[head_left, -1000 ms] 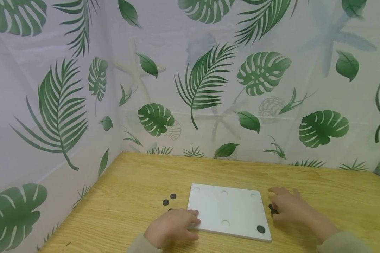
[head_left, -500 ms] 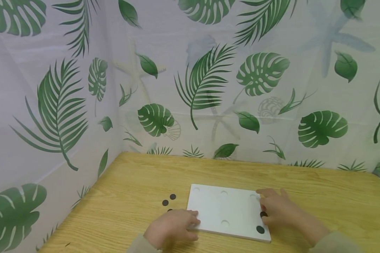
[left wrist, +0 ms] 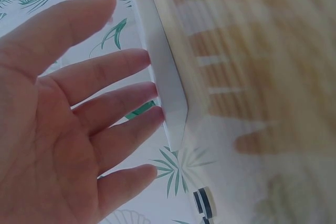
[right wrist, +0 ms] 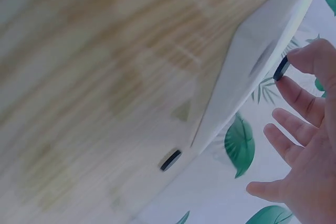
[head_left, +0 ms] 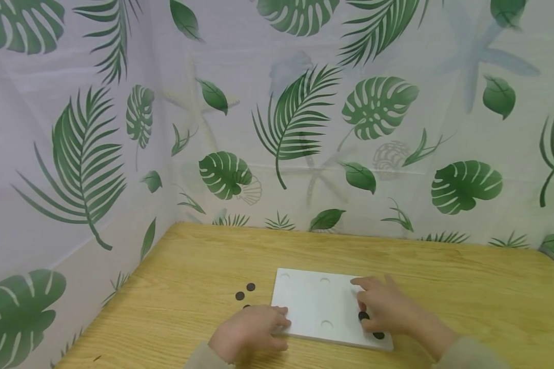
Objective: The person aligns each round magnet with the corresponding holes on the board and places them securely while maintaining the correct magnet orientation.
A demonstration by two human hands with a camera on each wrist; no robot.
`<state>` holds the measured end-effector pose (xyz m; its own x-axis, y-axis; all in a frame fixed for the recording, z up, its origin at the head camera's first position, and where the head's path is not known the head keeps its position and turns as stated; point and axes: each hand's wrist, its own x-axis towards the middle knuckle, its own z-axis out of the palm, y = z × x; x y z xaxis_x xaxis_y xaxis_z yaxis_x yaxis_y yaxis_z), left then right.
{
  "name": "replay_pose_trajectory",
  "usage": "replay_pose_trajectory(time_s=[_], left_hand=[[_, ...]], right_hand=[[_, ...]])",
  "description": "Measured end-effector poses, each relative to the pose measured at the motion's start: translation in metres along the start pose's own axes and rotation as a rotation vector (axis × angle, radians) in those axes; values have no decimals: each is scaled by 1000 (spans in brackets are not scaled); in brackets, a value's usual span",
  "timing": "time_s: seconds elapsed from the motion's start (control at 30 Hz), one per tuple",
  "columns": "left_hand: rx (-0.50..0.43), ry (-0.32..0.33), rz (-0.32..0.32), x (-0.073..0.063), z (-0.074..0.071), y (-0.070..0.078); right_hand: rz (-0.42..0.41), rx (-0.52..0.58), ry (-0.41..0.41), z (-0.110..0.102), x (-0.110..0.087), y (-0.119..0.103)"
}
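Note:
A white board (head_left: 300,302) with shallow round recesses lies flat on the table. My left hand (head_left: 254,328) has its fingers loosely extended, the fingertips right at the board's left edge. Over the board's right part, my right hand (head_left: 390,307) pinches a small black disc (right wrist: 282,69) between thumb and forefinger. Its other fingers are spread. Another black disc (head_left: 379,335) sits in the near right corner of the board, partly covered by the right hand in the head view.
Several loose black discs (head_left: 251,287) lie on the wooden table (head_left: 203,271) left of the board. One more disc (right wrist: 170,160) rests on the table to its right. A leaf-printed curtain (head_left: 304,195) stands along the back and left.
The right hand has picked up a black disc from the table right of the board and carried it left over the board. The left hand has stayed in place.

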<state>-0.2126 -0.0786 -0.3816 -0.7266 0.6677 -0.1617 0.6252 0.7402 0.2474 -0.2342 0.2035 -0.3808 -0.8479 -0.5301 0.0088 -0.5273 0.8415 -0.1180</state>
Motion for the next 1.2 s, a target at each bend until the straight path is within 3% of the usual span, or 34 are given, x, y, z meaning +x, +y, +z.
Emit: replay_pose_trajectory(time_s=[0.5, 1.2], left_hand=[[-17, -10, -20, 0, -2, 2], [-17, -19, -43, 1, -1, 1]], right_hand=[[-131, 23, 24, 0, 15, -24], [-110, 32, -15, 1, 28, -48]])
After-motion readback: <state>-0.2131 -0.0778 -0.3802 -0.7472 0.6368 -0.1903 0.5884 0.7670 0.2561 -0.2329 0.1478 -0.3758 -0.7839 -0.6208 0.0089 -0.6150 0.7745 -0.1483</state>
